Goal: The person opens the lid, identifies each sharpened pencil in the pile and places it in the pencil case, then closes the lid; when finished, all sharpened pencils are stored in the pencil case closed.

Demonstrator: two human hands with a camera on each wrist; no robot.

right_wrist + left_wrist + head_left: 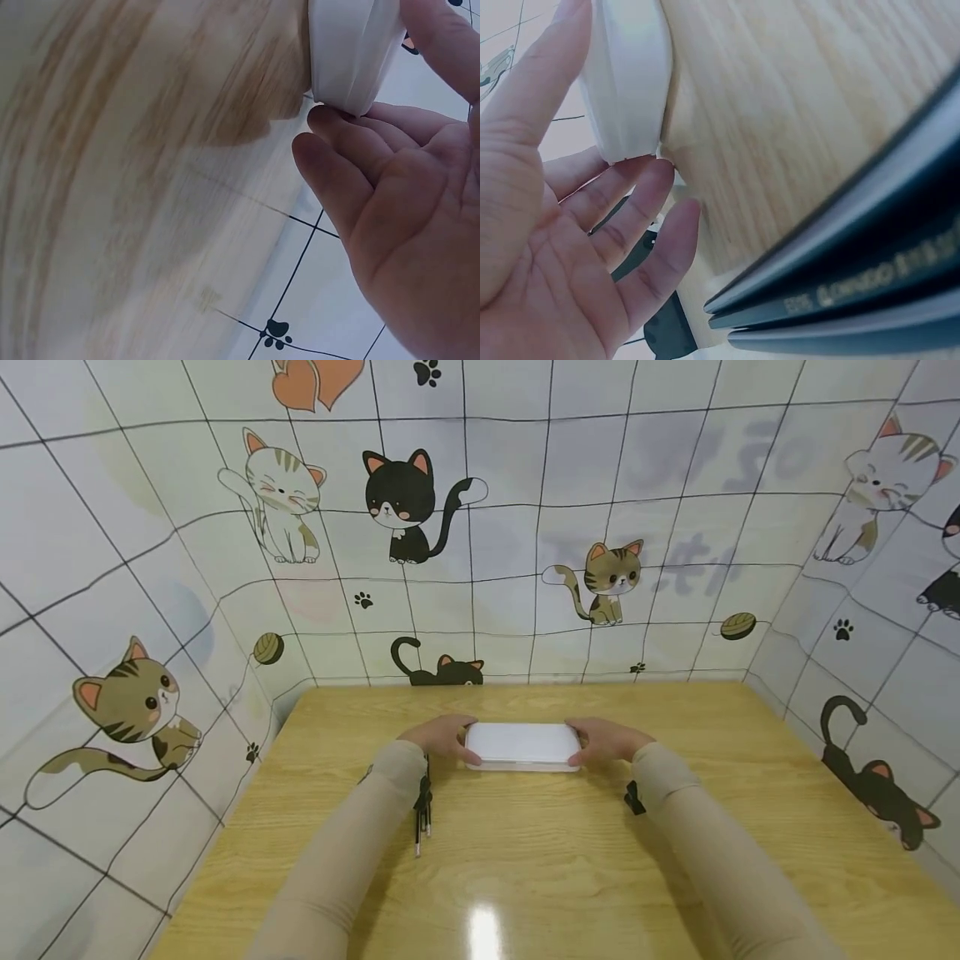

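A flat white lidded box (522, 745) with rounded corners lies on the wooden table, its long side across my view. My left hand (444, 737) grips its left end, thumb at the near edge and fingers round the end. The other end is held the same way by my right hand (607, 741). In the left wrist view, fingertips reach under the end of the box (630, 75). The right wrist view shows the box's end (352, 60) between thumb and fingers. Black pencils (422, 827) with printed lettering lie beside my left forearm, partly hidden by the sleeve.
The wooden table (525, 860) reaches back to a wall sheet (510, 543) printed with cats and grid lines, which also rises at both sides. A small black piece (634, 797) shows at my right wrist. Light glares on the near tabletop.
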